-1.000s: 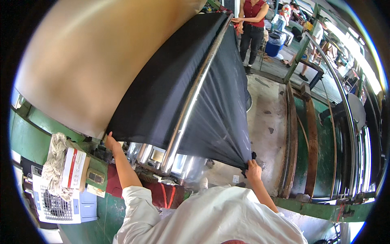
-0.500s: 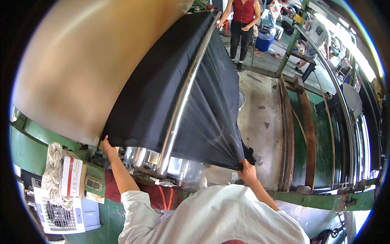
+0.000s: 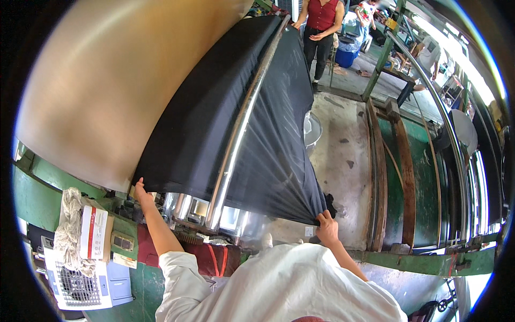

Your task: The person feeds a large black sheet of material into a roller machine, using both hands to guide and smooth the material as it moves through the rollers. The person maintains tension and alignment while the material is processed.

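A wide sheet of black fabric (image 3: 198,112) runs from a large smooth metal drum (image 3: 96,91) across a shiny metal bar (image 3: 242,118). At the sheet's near left corner, close to the drum, my left hand (image 3: 142,193) grips the fabric edge. My right hand (image 3: 327,228) is closed on the near right corner, bunched up in the fist. Folds fan out from that fist toward the bar. A co-worker in a red vest (image 3: 323,16) stands at the far end, one hand by the fabric's far edge.
A pale round tub (image 3: 312,130) sits partly under the fabric's right edge. Wooden beams (image 3: 403,177) and a green frame rail (image 3: 429,263) lie to the right. At left are a white-and-red box (image 3: 94,233), a whitish rag (image 3: 70,231) and a plastic crate (image 3: 80,287).
The fabric's right edge has drawn inward to the left, uncovering more of the tub. The far co-worker has shifted slightly and raised a forearm. Both my hands stay nearly in place.
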Demonstrator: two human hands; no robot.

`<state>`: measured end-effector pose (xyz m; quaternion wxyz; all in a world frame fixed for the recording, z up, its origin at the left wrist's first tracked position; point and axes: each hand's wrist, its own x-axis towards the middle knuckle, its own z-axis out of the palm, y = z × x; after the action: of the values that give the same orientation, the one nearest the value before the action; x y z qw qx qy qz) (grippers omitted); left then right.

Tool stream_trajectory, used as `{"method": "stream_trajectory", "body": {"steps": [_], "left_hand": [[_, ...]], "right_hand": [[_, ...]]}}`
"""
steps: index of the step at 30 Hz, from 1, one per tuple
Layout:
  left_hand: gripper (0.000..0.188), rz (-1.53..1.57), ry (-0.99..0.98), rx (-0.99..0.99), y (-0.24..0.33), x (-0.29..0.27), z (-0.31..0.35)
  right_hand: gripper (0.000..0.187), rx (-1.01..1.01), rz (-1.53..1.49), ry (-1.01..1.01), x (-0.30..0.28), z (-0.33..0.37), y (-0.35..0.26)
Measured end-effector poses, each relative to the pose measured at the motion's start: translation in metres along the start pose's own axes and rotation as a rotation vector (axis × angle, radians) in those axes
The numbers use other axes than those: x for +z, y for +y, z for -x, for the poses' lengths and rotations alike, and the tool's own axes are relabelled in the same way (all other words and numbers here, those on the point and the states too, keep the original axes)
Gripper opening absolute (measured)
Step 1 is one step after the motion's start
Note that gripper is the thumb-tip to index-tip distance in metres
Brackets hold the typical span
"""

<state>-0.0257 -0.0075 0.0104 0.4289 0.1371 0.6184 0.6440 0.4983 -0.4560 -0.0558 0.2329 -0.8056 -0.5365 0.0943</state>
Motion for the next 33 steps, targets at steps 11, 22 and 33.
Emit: {"method": "stream_trajectory", "body": {"steps": [11,22,33], "left_hand": [[0.018,-0.223,0.260,0.114,0.011,0.001,0.017],[0.038,-0.056,0.073,0.053,0.008,-0.005,0.006],[0.031,-0.146,-0.205,0.071,0.007,-0.019,-0.012]], "right_hand": [[0.022,-0.147,-0.365,0.115,0.014,0.009,-0.006],[0.015,-0.298,-0.134,-0.041,0.006,-0.014,-0.029],[0.015,-0.425,-0.144,-0.185,0.027,-0.024,-0.045]]}}
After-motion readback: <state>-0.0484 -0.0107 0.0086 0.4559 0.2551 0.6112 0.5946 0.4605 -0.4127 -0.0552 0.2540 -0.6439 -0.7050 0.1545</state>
